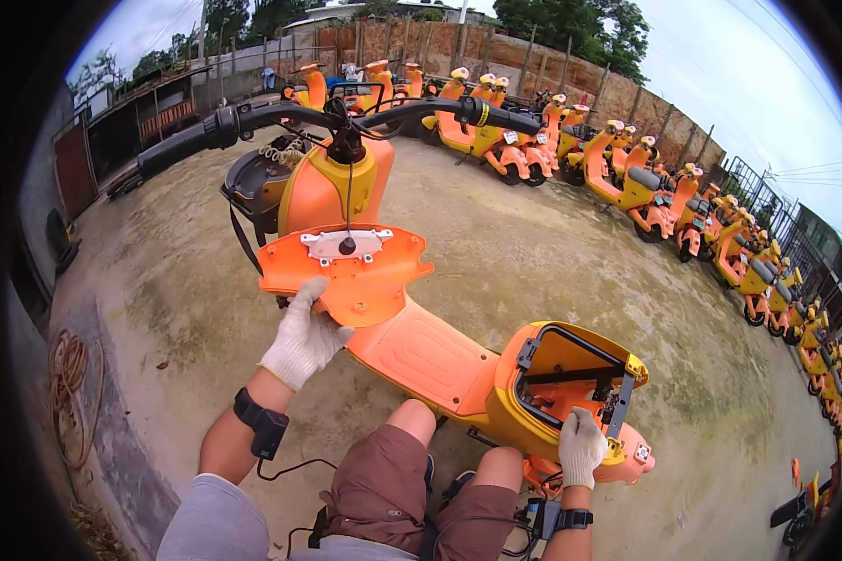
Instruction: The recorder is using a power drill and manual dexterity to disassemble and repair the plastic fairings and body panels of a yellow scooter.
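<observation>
An orange and yellow scooter (430, 360) stands sideways before me, handlebars to the left. My left hand (304, 337), in a white knit glove, grips the lower edge of an orange handlebar cover (370, 294). Its underside faces up, with a whitish instrument unit (346, 245) on it, and a black cable (350, 201) runs from there to the bare handlebars (346, 122). At the right, the seat compartment (533, 355) is uncovered, wiring showing inside. My right hand (582, 447), also gloved, is closed at its near rim; what its fingers hold is hidden.
Rows of similar scooters (617, 178) line the far side and right of the concrete yard, along a rusty wall (496, 56). A black basket (257, 187) sits at the scooter's front. Coiled hose (70, 374) and a tyre (61, 238) lie at the left.
</observation>
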